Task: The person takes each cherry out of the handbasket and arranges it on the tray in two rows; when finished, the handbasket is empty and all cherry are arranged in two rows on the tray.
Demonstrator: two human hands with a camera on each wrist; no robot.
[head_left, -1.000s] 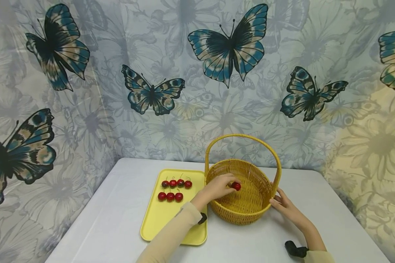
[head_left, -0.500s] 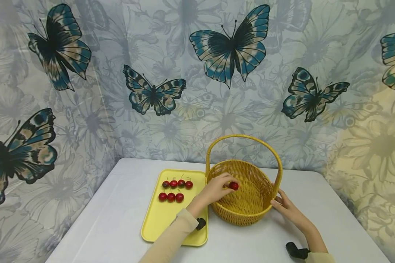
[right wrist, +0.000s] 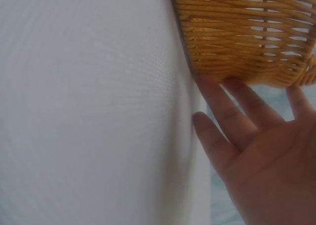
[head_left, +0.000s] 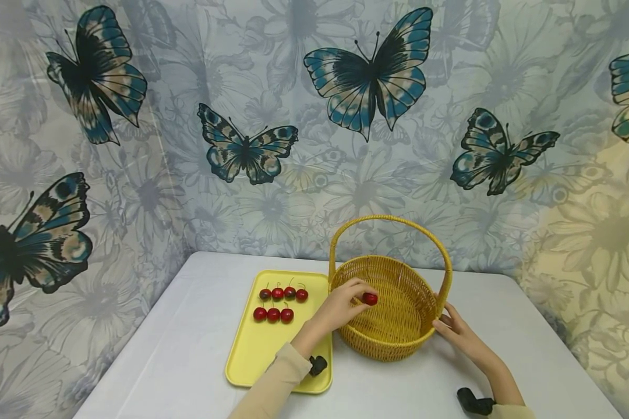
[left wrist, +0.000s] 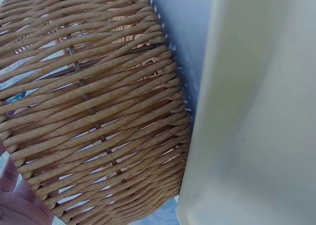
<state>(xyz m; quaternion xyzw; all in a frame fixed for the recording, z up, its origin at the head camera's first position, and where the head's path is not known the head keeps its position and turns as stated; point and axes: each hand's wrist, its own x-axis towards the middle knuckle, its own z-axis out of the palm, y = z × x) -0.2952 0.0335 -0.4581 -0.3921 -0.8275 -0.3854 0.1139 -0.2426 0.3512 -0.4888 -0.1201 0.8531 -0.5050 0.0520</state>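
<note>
My left hand (head_left: 340, 308) reaches over the near-left rim of a yellow wicker basket (head_left: 393, 349) and pinches a dark red cherry (head_left: 369, 298) at its fingertips. In the left wrist view, part of the left hand (left wrist: 19, 207) shows beyond the woven wall; the cherry is not visible there. At the basket's right side, under the handle's base, my right hand (head_left: 463, 337) touches the outer wall. The right wrist view shows its fingers extended, with fingertips against the wicker. Several stemmed cherries (head_left: 274, 315) lie in two rows on a yellow tray (head_left: 251, 361).
The tall arched handle (head_left: 390, 217) rises over the basket. The tray stands close to the basket's left side, partly under my left forearm. A white-covered table (head_left: 188, 343) bears everything, with a butterfly-print cloth (head_left: 367, 174) hanging behind it.
My left hand has drawn slightly left over the basket, with the cherry still between its fingers. The right hand stays at the basket's side. The head view has shifted slightly.
</note>
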